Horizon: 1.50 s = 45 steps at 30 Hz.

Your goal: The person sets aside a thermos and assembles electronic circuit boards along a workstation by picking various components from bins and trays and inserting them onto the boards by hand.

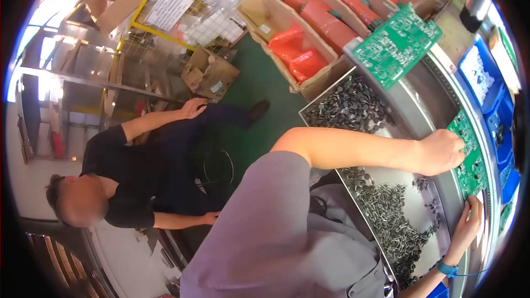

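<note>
A green circuit board (468, 157) lies on the curved metal rail at the right. Above it my left hand (440, 153) is closed, its fingertips pressed together over the board's left side; what they pinch is too small to make out. At the board's lower end is my right hand (468, 223), with a blue band (447, 269) on its wrist. Its fingers are bent together at the board's edge, and anything between them is hidden. Beneath my left forearm, a metal tray (406, 174) holds heaps of small dark parts and silvery leaded components (386, 212).
Another green circuit board (396, 45) sits higher on the rail. Blue bins (499, 110) line the far right. Cardboard boxes (270, 14) with red-wrapped bundles stand beyond the tray. At the left a person in dark clothes (130, 179) is close by, near a yellow wire cage (144, 22).
</note>
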Each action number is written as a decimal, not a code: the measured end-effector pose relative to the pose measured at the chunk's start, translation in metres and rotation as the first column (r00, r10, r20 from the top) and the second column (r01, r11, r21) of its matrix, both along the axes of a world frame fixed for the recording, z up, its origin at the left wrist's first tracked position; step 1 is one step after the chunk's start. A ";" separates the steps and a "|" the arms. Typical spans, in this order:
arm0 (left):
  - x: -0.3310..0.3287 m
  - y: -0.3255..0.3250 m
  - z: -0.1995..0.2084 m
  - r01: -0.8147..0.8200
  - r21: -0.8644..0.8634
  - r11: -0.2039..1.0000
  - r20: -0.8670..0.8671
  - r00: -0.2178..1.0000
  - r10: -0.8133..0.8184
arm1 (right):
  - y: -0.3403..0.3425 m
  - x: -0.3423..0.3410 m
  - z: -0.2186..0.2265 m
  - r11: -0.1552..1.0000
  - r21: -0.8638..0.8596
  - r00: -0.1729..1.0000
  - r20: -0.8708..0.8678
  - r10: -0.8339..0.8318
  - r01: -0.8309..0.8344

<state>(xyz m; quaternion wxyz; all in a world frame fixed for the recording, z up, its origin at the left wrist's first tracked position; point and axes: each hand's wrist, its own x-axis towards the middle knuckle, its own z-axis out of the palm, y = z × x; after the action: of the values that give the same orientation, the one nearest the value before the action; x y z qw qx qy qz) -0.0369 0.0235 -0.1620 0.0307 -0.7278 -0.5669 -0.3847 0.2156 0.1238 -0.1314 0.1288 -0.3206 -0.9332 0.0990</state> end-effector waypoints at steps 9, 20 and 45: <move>-0.018 -0.020 0.026 0.022 -0.159 0.987 0.168 0.986 0.005 | -0.026 -0.038 0.026 0.994 0.106 0.992 -0.122 0.041 -0.028; -0.134 -0.033 0.063 -0.724 -0.083 0.684 -0.266 0.678 0.686 | -0.072 -0.128 0.030 0.960 0.171 0.975 0.018 0.221 -0.220; -0.148 -0.032 0.077 -0.763 -0.376 0.527 -0.440 0.647 0.623 | 0.007 0.054 0.015 0.753 0.059 0.755 -0.095 -0.649 0.655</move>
<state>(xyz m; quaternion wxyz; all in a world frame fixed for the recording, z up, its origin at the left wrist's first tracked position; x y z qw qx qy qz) -0.1849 -0.0088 -0.0855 0.0515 -0.4592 -0.8839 -0.0716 0.2692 0.1304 -0.1164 0.2011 -0.6161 -0.7614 0.0172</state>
